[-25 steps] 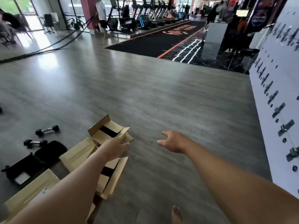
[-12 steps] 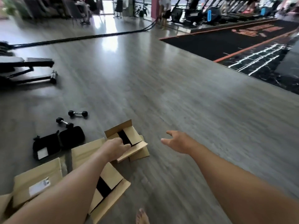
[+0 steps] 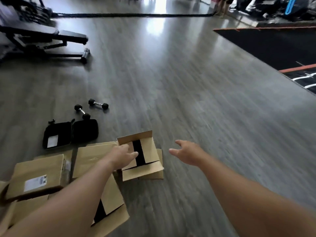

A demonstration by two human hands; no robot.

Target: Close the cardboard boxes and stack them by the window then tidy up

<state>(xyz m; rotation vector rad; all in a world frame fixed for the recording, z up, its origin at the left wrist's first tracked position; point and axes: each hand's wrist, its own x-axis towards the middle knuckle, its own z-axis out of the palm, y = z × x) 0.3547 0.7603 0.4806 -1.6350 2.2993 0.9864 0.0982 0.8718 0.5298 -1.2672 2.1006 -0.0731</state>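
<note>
Head view: our left hand [image 3: 124, 155] and right hand [image 3: 187, 152], fingers loose and empty, reach over the open cardboard box [image 3: 142, 158] on the floor [image 3: 196, 100]. We judge that folding its flaps comes next.

Daylight glare on the floor [image 3: 156, 28] far ahead; edges motion-blurred and warped.

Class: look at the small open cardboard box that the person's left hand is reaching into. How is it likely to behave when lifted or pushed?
The small open box is thin cardboard with loose flaps standing up, so those would probably flop if it is lifted. It sits on smooth floor, so a push likely slides it. Something dark lies inside; its weight cannot be judged. The left hand is at its opening.
</note>
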